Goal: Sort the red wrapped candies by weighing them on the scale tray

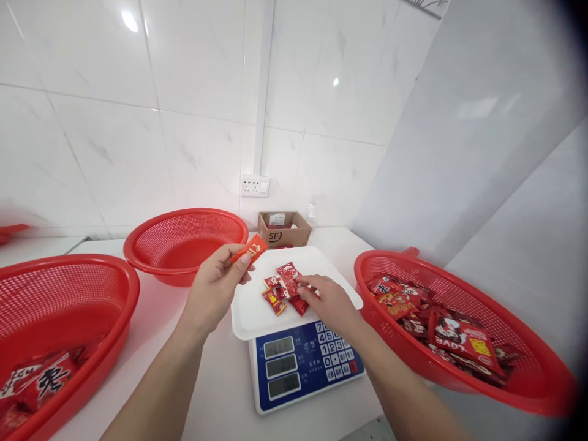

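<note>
White veined tiles (197,147) back a white table (168,324) bearing a scale (305,346). Left hand (215,282), at 10 o'clock of the flat, smooth tray (250,318): thumb and fingers pinch a slim orange-red packet (252,246) by one end, presumably leaving its print legible. Right hand (329,300): fingertips bent against glossy, crimped packets (288,278) at mid-tray; whether they grip one cannot be told. Perforated, rounded baskets, seemingly set within reach: near basket (73,272), 9 o'clock; far basket (156,242), 10; loaded basket (386,334), 3.
</note>
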A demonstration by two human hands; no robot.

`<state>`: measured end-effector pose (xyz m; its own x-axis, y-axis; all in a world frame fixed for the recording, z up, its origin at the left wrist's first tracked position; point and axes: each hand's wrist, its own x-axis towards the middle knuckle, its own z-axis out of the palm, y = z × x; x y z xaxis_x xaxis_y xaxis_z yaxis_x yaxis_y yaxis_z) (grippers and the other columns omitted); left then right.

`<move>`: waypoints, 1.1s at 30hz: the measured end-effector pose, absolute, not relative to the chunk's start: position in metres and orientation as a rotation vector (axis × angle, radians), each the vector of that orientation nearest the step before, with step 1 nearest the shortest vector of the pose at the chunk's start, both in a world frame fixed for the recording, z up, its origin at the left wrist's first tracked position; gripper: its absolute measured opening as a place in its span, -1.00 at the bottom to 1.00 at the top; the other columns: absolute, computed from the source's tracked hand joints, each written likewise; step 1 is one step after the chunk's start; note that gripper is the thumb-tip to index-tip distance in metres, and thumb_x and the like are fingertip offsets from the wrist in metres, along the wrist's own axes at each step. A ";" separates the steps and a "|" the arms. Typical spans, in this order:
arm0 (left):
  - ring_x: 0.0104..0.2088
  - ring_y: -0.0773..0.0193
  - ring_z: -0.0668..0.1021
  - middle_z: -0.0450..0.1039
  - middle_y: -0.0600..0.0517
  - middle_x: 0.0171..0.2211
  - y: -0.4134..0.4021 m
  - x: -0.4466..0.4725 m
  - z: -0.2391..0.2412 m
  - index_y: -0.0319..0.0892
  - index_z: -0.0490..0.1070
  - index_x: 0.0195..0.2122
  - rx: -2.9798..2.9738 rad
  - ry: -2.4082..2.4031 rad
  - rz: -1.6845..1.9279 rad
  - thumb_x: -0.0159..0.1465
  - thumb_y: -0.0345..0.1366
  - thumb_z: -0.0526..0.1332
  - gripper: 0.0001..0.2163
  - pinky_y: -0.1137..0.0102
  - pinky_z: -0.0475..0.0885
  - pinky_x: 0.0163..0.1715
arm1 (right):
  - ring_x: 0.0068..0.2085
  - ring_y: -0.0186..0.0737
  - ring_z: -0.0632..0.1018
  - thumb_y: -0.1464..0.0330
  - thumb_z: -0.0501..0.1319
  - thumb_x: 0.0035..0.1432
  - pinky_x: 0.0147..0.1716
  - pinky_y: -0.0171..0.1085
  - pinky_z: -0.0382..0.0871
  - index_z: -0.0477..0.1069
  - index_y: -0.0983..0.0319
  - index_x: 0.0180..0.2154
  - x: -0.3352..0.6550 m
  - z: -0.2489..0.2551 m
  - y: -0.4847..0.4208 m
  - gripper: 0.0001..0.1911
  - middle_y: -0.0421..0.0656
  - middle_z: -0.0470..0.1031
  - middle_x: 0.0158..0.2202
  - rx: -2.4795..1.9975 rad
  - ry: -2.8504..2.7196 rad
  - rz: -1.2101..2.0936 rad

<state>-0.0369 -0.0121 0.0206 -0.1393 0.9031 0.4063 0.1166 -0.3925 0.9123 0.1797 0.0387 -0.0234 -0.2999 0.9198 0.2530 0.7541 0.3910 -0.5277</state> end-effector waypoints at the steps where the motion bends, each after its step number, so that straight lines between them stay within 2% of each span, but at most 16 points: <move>1: -0.47 0.37 0.41 0.40 0.08 -0.47 -0.012 -0.037 0.021 -0.16 0.42 -0.27 1.499 1.171 1.598 0.20 -0.10 0.18 -0.77 0.44 0.36 -0.42 | 0.00 -0.08 0.42 0.33 0.07 0.15 0.00 -0.09 0.27 0.44 0.20 -0.06 0.182 -0.025 0.037 -0.67 -0.08 0.50 -0.08 -1.421 -2.152 0.427; 6: -0.46 0.35 0.43 0.42 0.07 -0.46 -0.012 -0.036 0.021 -0.16 0.42 -0.24 1.500 1.180 1.590 0.19 -0.09 0.18 -0.74 0.42 0.38 -0.41 | 0.02 -0.09 0.38 0.36 0.12 0.12 0.07 -0.05 0.21 0.49 0.15 -0.10 0.186 -0.032 0.029 -0.69 -0.11 0.47 -0.05 -1.276 -2.162 0.514; 10: -0.42 0.32 0.46 0.46 0.05 -0.41 -0.013 -0.033 0.022 -0.16 0.43 -0.27 1.581 1.203 1.500 0.20 -0.09 0.16 -0.76 0.41 0.40 -0.38 | 0.02 -0.07 0.38 0.25 0.13 0.14 0.05 -0.01 0.24 0.45 0.12 -0.07 0.186 -0.023 0.022 -0.68 -0.10 0.45 -0.03 -1.217 -1.993 0.576; 15: -0.38 0.27 0.49 0.49 0.03 -0.41 -0.019 -0.016 0.020 -0.16 0.44 -0.34 1.731 1.132 1.226 0.20 -0.16 0.17 -0.82 0.41 0.40 -0.39 | -0.09 -0.16 0.48 0.04 0.13 0.11 -0.07 -0.11 0.36 0.27 0.11 0.10 0.182 -0.005 0.004 -0.45 -0.09 0.43 -0.02 -0.937 -1.854 1.078; 17: -0.39 0.29 0.49 0.49 0.04 -0.43 -0.023 -0.007 0.018 -0.15 0.44 -0.37 1.768 1.053 1.107 0.22 -0.20 0.15 -0.84 0.41 0.39 -0.39 | -0.06 -0.15 0.47 -0.03 0.15 0.05 -0.06 -0.13 0.36 0.18 0.09 0.16 0.178 -0.001 -0.003 -0.32 -0.09 0.39 0.04 -0.746 -1.891 1.266; 19: -0.40 0.30 0.49 0.49 0.05 -0.42 -0.027 0.000 0.018 -0.15 0.45 -0.39 1.795 1.035 1.055 0.23 -0.23 0.14 -0.84 0.42 0.38 -0.40 | 0.02 -0.15 0.43 -0.04 0.11 0.08 -0.01 -0.14 0.33 0.15 0.05 0.18 0.174 0.001 -0.006 -0.34 -0.11 0.35 0.10 -0.682 -1.925 1.328; 22: -0.37 0.28 0.50 0.51 0.05 -0.37 -0.030 0.006 0.017 -0.13 0.45 -0.33 1.819 1.076 1.066 0.24 -0.22 0.12 -0.84 0.42 0.38 -0.40 | 0.11 -0.19 0.36 0.06 -0.01 0.22 0.08 -0.14 0.25 0.23 0.00 0.13 0.167 0.002 -0.007 -0.53 -0.17 0.36 0.10 -0.736 -1.931 1.251; 25: -0.36 0.28 0.51 0.50 0.05 -0.36 -0.028 0.005 0.015 -0.11 0.42 -0.26 1.891 1.143 1.083 0.27 -0.22 0.08 -0.83 0.41 0.38 -0.38 | 0.07 -0.18 0.40 0.11 -0.01 0.25 0.04 -0.14 0.29 0.34 0.00 0.04 0.164 0.010 -0.002 -0.61 -0.18 0.42 0.05 -0.752 -1.872 1.063; 30: -0.22 0.18 0.48 0.46 0.02 -0.24 -0.019 0.002 0.006 -0.06 0.42 -0.25 2.144 1.504 0.918 0.27 -0.18 0.08 -0.83 0.33 0.37 -0.28 | -0.22 -0.21 0.51 0.15 -0.07 0.28 -0.27 -0.16 0.39 0.44 0.06 -0.23 0.175 0.047 0.004 -0.67 -0.17 0.52 -0.22 -0.477 -1.372 0.636; 33: -0.15 0.13 0.46 0.42 0.00 -0.15 -0.016 0.002 -0.002 -0.03 0.40 -0.17 2.206 1.601 0.733 0.25 -0.17 0.10 -0.81 0.29 0.37 -0.23 | -0.30 -0.21 0.48 0.19 -0.13 0.29 -0.40 -0.21 0.35 0.40 0.03 -0.26 0.186 0.065 -0.002 -0.65 -0.18 0.46 -0.33 -0.374 -1.168 0.493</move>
<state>0.0017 -0.0165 -0.0021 0.2412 0.9457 0.2178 0.7826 -0.3223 0.5326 0.1857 -0.0019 0.0654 0.3064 0.5501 0.7769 -0.1731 0.8347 -0.5228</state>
